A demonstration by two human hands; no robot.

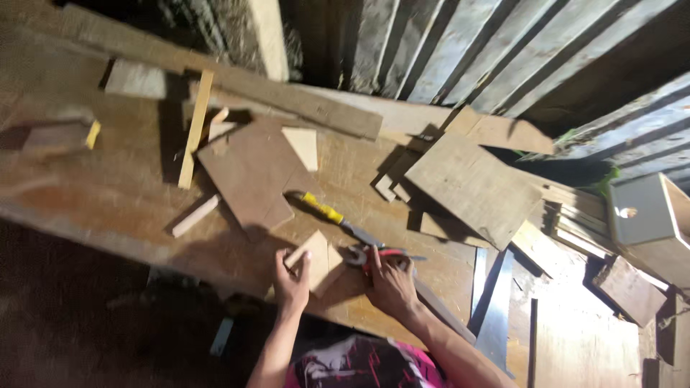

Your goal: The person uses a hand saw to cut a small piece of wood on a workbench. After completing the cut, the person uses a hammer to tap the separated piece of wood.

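We take the small square wood block [321,260] at the near edge of the workbench [108,194] as our landmark. Our left hand [291,282] lies on its near-left corner, fingers curled over the edge and thumb up against the side, pinning it to the bench. Just right of the block, our right hand [392,284] closes around the red handles of a pair of pliers [363,255], whose metal nose points toward the block and nearly touches it.

We see no packages, labels or signs; the nearest thing to a container is 1 open grey-painted wooden box [647,215], far right of the block, with a round hole in its face.

Counting outward: 1 yellow-handled tool [330,214] lies just beyond the block, aslant. Beyond-left of it sits 1 large notched brown board [251,176] with 1 pale square offcut [302,147] on its far corner. Further left are 1 long thin slat [194,129] and 1 short stick [194,215]. Beyond-right lies 1 big grey board [471,187] atop a pile of smaller scraps (too overlapped to count). Right of our right hand, 1 saw blade [496,316] lies flat, and a stack of thin slats [568,230] lies past it.

Corrugated metal sheeting [467,50] walls the far side of the bench.
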